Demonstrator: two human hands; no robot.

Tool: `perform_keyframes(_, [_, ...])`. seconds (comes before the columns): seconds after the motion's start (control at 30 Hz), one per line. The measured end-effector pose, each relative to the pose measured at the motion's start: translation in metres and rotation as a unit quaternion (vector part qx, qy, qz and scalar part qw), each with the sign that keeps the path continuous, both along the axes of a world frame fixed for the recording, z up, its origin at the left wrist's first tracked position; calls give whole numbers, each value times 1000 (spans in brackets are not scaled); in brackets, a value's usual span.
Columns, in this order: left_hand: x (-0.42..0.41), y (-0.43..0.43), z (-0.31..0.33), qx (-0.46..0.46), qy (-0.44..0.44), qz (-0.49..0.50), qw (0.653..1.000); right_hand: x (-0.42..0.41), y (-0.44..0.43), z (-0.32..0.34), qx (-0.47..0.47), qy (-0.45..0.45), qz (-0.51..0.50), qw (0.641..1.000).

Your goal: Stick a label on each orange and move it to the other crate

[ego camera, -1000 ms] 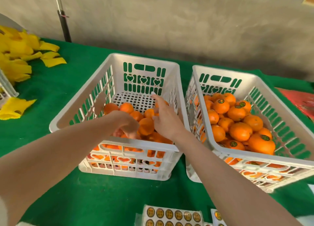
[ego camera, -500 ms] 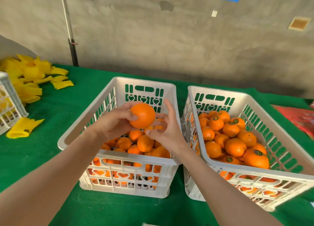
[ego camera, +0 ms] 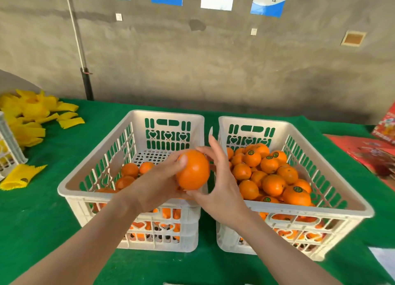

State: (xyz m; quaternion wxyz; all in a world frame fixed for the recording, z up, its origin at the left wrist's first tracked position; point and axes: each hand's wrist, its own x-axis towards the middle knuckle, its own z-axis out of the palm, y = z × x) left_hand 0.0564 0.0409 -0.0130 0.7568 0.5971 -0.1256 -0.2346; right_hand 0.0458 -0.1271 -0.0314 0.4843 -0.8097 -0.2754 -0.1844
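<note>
Gripping the orange (ego camera: 193, 170) in the left hand (ego camera: 158, 184) above the right edge of the left crate (ego camera: 166, 114), touching it with straight fingers of the right hand (ego camera: 222, 190); could slip down among the unlabelled fruit (ego camera: 130, 170) if pressed too hard against that grip.

Left crate (ego camera: 166, 116) beside right crate (ego camera: 252, 120) on table (ego camera: 53, 209) (oranges (ego camera: 273, 185) in both)
</note>
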Motion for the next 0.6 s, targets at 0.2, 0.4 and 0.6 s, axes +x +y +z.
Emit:
perform_keyframes(0.2, [-23, -42, -2, -67, -18, 61, 996, -34, -45, 9, 65, 33, 60, 996])
perform_keyframes(0.4, [-34, -80, -11, -153, 27, 65, 986, -58, -71, 4, 325, 215, 3, 921])
perform_keyframes(0.6, [-40, -102, -19, -212, 73, 49, 973, -67, -82, 4, 362, 249, -9, 898])
